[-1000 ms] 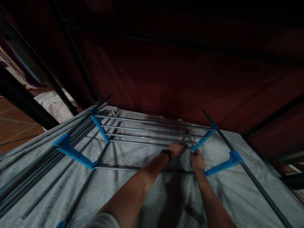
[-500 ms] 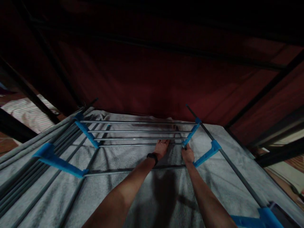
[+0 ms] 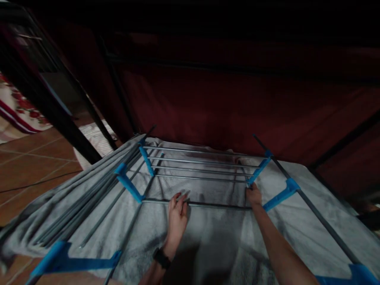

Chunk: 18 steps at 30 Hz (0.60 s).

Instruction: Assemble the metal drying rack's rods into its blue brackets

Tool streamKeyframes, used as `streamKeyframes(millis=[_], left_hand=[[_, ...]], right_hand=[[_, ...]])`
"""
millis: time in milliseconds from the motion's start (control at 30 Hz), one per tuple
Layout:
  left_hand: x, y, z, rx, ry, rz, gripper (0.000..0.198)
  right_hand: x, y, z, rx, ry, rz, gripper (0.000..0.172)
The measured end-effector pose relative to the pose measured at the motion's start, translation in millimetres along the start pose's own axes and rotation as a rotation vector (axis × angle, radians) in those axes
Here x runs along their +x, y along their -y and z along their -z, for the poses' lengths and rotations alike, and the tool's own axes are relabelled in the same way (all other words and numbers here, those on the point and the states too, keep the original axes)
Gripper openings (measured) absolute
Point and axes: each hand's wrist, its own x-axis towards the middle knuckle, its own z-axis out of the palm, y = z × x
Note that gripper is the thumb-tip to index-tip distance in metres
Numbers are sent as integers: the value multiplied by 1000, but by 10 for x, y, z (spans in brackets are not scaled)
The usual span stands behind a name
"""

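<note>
A partly built rack of grey metal tubes and blue plastic brackets lies on a grey cloth. My right hand is closed around the upright tube just below the lower end of the right blue bracket; its fingertips are partly hidden. My left hand, with a dark band on the wrist, is at the lower crossbar, fingers apart and somewhat blurred. Nothing shows in it, and I cannot tell whether it touches the bar. Several thin rods span the two far brackets.
Loose grey tubes lie in a bundle on the left of the grey cloth. Behind stands a dark red fabric panel with a black frame. To the left are a tiled floor and a striped cloth.
My left hand has drawn back from beyond the far rods to the lower crossbar. My right hand stays by the right bracket. The view has swung left, showing more floor.
</note>
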Motion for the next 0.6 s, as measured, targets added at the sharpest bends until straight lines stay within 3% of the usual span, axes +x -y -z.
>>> streamKeyframes(millis=[133, 200, 333, 400, 600], left_hand=[[394, 157, 299, 8, -163, 135, 36], [675, 201, 343, -3, -228, 207, 40], [1190, 328, 405, 79, -354, 403, 47], [1384, 414, 443, 176, -356, 507, 48], [1681, 611, 470, 426, -149, 679, 26]], right_hand=[[-192, 91, -175, 50, -258, 17, 66], [-372, 212, -329, 102, -317, 136, 65], [-784, 574, -693, 201, -203, 533, 54], [-953, 786, -853, 219, -124, 691, 52], [-1254, 1385, -1205, 195, 65, 868, 55]])
